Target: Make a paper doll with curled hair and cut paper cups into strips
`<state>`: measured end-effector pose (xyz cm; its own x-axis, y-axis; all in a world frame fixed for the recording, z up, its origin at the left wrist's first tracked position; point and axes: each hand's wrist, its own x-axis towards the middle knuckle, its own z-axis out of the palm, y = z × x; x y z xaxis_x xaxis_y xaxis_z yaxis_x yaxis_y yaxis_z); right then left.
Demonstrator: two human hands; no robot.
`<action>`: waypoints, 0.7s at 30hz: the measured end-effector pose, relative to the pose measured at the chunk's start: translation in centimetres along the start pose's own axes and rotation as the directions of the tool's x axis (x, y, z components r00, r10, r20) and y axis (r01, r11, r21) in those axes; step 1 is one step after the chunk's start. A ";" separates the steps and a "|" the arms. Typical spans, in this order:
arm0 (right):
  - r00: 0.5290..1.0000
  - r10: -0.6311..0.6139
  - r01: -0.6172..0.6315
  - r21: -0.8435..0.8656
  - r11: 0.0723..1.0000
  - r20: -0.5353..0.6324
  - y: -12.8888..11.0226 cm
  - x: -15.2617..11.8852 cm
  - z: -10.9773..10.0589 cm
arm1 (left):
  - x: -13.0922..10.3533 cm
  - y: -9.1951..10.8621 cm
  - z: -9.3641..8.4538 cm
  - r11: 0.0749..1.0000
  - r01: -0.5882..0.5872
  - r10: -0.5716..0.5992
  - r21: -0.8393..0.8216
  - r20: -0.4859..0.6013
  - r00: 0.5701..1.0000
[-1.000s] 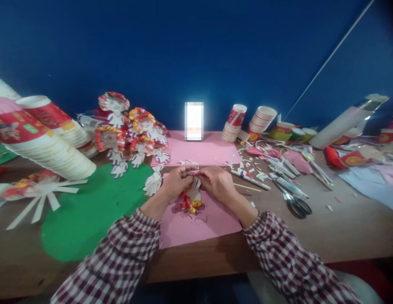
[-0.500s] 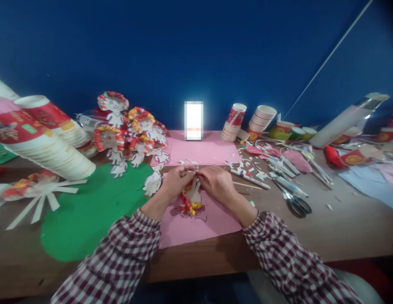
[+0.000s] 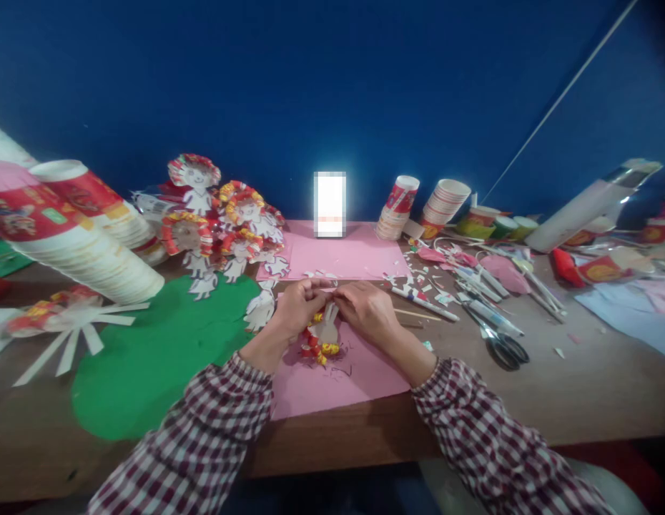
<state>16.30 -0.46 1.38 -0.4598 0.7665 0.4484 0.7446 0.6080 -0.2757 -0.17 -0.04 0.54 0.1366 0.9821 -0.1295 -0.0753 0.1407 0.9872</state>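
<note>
My left hand (image 3: 300, 309) and my right hand (image 3: 367, 306) meet over a pink paper sheet (image 3: 337, 390). Both hold a paper-cup craft (image 3: 328, 329) by its far edge, thumbs and fingers pinched close together. White strips and curled red and yellow rolls (image 3: 317, 349) show below the fingers. The fingertips hide the exact spot being pinched. Just left of my left hand lies a white paper cutout figure (image 3: 260, 307) with a dark outline.
Left are a green paper shape (image 3: 166, 357), stacked paper cups (image 3: 96, 243) and finished lion-like paper figures (image 3: 196, 236). Right are a marker (image 3: 426, 304), scissors (image 3: 501, 343), paper scraps and more cup stacks (image 3: 445, 204). A bright phone (image 3: 329, 204) stands at the back.
The rolled paper craft has tilted slightly between my fingers. Both hands stay pinched in nearly the same place, and the view has shifted a little.
</note>
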 end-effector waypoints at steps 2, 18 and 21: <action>1.000 -0.006 0.006 0.006 1.000 0.002 0.1 0.0 0.0 | -0.1 0.1 0.1 1.000 0.009 -0.009 -0.004 -0.007 1.000; 1.000 0.005 -0.004 0.058 0.998 -0.014 0.2 -0.2 0.1 | 0.1 -0.2 0.0 0.989 -0.010 0.018 -0.148 0.050 0.999; 1.000 0.006 -0.005 0.060 0.998 -0.014 0.2 -0.3 0.1 | 0.2 -0.3 -0.1 0.992 -0.030 0.035 -0.121 0.046 0.998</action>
<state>16.55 -0.52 1.09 -0.4487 0.7670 0.4587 0.7165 0.6155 -0.3283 -0.21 0.12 0.18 0.1793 0.9797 -0.0901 -0.1982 0.1256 0.9721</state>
